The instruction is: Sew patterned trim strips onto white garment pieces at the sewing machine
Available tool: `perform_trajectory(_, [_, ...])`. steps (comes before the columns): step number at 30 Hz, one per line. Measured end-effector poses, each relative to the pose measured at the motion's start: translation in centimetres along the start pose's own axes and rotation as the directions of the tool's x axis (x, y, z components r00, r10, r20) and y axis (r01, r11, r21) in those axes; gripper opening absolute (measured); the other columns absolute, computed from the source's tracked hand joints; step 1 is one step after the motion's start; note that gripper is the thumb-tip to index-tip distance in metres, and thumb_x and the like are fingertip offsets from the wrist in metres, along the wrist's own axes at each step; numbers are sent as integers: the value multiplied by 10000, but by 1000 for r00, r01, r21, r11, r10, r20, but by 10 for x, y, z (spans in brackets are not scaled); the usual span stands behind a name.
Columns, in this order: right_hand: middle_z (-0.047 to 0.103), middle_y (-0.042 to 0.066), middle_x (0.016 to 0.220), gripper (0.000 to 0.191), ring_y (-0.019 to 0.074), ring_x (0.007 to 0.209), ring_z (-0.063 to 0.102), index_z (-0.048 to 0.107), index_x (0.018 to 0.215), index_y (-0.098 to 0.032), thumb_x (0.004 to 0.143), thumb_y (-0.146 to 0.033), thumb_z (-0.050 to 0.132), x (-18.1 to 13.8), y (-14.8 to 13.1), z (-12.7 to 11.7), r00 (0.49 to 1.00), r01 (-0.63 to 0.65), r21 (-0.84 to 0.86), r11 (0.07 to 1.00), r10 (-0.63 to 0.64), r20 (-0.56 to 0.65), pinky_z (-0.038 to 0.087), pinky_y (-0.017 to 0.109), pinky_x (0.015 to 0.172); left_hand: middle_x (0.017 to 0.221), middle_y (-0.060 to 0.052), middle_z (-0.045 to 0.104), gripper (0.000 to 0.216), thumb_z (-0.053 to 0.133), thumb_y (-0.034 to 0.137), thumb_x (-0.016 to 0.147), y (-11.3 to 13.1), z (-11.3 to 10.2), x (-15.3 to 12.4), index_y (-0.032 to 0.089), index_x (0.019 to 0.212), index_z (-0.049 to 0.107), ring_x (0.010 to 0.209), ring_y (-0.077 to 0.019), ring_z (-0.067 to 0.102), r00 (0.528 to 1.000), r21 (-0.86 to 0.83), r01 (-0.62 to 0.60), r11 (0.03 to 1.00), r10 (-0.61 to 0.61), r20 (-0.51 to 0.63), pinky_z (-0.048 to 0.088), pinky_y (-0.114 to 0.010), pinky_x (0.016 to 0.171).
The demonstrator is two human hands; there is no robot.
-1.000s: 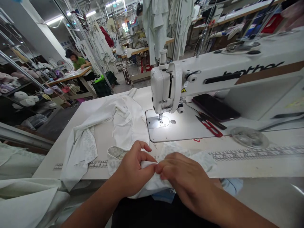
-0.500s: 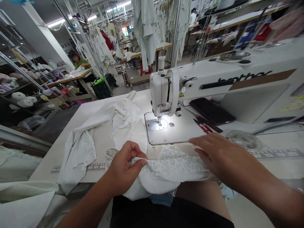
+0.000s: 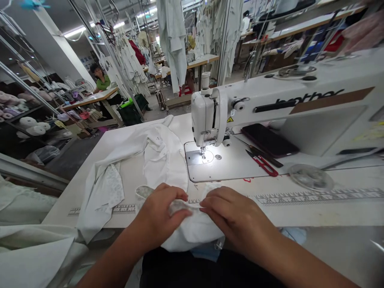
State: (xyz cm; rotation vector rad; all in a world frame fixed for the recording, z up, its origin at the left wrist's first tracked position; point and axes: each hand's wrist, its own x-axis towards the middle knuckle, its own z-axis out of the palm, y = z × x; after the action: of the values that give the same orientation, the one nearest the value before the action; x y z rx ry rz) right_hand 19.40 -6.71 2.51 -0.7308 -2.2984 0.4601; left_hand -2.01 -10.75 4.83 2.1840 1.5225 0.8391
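White fabric (image 3: pixel 195 228) with a pale pattern hangs over the table's front edge, held between my two hands. My left hand (image 3: pixel 162 214) pinches its upper edge between thumb and fingers. Close to its right, my right hand (image 3: pixel 234 214) grips the same edge, fingers pressed together. Beyond them stands a white sewing machine (image 3: pixel 207 116), its lit needle over the metal plate (image 3: pixel 216 170). More of the white cloth (image 3: pixel 165 156) lies in folds left of the plate; whether it joins the held part is hidden behind my left hand.
Red-handled snips (image 3: pixel 264 164), a dark slim tool (image 3: pixel 267 155) and a black phone (image 3: pixel 268 140) lie under the machine arm. A clear round dish (image 3: pixel 311 177) is at the right, above a printed ruler strip (image 3: pixel 324 197). A person in green (image 3: pixel 102 82) sits at another table.
My right hand has come left from the cloth's right end to beside my left hand, and now grips the edge. The cloth is bunched shorter. The snips and dish are uncovered.
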Motion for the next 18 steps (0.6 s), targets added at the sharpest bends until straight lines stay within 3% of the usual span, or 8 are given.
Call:
perform_trajectory(2, [609,42,831,176,166,752,540,628,940,-184,919,-96,477,-4,-2,2,996,52,-74,996,-57,-69,407,271,601,825,-18,659,205,750,181,764,1,10,1,182,912,607,795,-176,598,980,40,-165,985,168,-107,492,-297,692])
perform_trajectory(4, [598,39,812,188,167,721,509,628,931,-185,916,-87,468,-9,-2,3,987,94,-174,980,-114,-112,375,272,570,755,-17,638,125,715,168,801,0,19,2,169,829,593,726,-153,571,930,93,-283,955,296,-217,478,-274,644])
perform_trajectory(9, [626,65,893,279,203,810,513,604,1085,-160,946,-69,380,-28,5,7,963,240,-321,916,-266,-39,414,336,708,709,-17,615,161,608,29,809,-6,28,-4,172,744,572,650,-135,519,833,276,-386,880,461,-305,423,-256,571])
perform_trajectory(12, [643,58,903,249,207,817,531,628,1014,-178,943,-84,408,-30,5,9,982,163,-294,942,-185,-47,426,352,720,702,-15,611,197,542,-3,804,-11,31,-7,177,731,571,640,-136,507,806,347,-419,839,520,-283,419,-265,580])
perform_trajectory(15, [626,38,849,138,184,761,543,624,840,-198,913,-140,523,-27,-4,5,998,31,-131,991,-38,-52,452,325,671,707,-17,611,184,542,3,802,-15,34,-9,176,758,582,649,-137,511,786,374,-438,817,550,-281,420,-262,584])
perform_trajectory(18, [629,32,915,119,162,811,590,598,953,-222,913,-136,526,-24,-16,-2,995,-62,65,996,67,-80,497,282,681,712,-25,617,152,556,24,808,-16,34,-10,169,777,590,655,-145,512,757,397,-469,789,590,-279,418,-274,591])
